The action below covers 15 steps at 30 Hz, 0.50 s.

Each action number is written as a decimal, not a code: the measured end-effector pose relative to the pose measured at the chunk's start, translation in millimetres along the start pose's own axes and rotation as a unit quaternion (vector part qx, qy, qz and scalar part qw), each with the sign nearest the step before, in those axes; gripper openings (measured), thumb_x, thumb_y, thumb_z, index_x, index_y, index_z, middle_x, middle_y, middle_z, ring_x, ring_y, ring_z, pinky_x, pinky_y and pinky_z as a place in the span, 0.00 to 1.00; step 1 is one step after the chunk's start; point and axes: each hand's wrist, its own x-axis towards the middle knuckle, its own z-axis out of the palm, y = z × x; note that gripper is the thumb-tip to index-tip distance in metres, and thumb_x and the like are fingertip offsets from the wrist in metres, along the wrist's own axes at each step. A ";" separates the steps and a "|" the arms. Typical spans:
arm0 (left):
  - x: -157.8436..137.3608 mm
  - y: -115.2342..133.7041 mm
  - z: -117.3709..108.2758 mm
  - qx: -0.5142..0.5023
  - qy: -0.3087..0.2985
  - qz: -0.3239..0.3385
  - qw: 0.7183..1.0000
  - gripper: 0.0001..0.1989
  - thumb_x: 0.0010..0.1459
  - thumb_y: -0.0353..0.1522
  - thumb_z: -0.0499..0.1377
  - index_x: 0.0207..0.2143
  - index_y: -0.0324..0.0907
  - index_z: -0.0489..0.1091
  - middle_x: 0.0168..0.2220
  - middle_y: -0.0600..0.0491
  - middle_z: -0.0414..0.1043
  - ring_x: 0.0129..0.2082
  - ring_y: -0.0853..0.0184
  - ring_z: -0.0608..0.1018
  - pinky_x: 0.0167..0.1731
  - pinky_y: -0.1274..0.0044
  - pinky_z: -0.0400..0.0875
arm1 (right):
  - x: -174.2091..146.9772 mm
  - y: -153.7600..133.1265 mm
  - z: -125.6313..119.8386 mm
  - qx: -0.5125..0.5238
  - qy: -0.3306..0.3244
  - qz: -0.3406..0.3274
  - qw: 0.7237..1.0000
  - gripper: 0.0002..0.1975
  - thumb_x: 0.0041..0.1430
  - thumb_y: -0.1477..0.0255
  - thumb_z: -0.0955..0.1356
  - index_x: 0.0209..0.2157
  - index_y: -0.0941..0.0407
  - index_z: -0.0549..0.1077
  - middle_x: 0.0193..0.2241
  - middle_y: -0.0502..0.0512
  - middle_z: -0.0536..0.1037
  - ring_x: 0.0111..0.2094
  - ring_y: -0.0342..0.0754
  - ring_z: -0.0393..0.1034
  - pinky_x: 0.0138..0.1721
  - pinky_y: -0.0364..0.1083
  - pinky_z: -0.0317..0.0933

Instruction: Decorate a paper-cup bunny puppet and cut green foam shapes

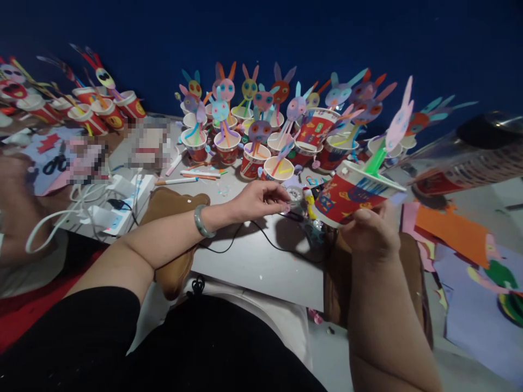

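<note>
My right hand (373,228) grips a red paper cup (347,193), tilted, with a white rim and printed figures. Out of the cup rises a bright green strip (376,160) topped by a pink paper bunny head (399,124), seen nearly edge-on. My left hand (261,201), a bangle on its wrist, reaches to the left of the cup. Its fingertips are pinched together around a small pinkish piece too small to make out. Just beyond those fingers lie a clear tape roll (295,195) and a small yellow figure (309,204).
Several cups with paper bunnies (226,147) crowd the table's back. A power strip (118,207) with white cables is at left, near another person's arm (18,218). Brown cushions (174,212) lie at the front edge. Stacked cups (461,174) and orange paper (453,231) are right.
</note>
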 end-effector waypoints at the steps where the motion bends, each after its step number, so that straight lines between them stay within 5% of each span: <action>1: -0.1 1.2 -1.0 0.000 -0.002 0.007 1.000 0.13 0.48 0.34 0.69 0.34 0.35 0.73 0.30 0.52 0.75 0.28 0.75 0.74 0.31 0.80 0.70 | -0.8 0.2 -1.0 0.001 -0.002 0.005 1.000 0.37 0.31 0.68 0.81 0.47 0.49 0.73 0.35 0.54 0.84 0.38 0.59 0.81 0.48 0.60 0.73; 7: -0.1 9.5 -7.1 0.002 0.000 0.060 0.998 0.09 0.50 0.34 0.67 0.29 0.36 0.74 0.29 0.52 0.75 0.28 0.74 0.73 0.30 0.80 0.68 | -3.4 -0.3 -1.6 -0.012 -0.019 0.017 1.000 0.38 0.32 0.66 0.81 0.50 0.49 0.72 0.42 0.58 0.83 0.40 0.62 0.81 0.49 0.62 0.72; 15: -6.2 17.6 -9.4 0.010 0.005 0.125 0.992 0.13 0.56 0.39 0.65 0.31 0.38 0.73 0.26 0.55 0.70 0.25 0.76 0.69 0.26 0.81 0.63 | -9.7 3.4 -22.7 -0.071 -0.081 0.040 0.993 0.40 0.32 0.62 0.81 0.51 0.52 0.72 0.38 0.59 0.84 0.40 0.62 0.80 0.47 0.60 0.73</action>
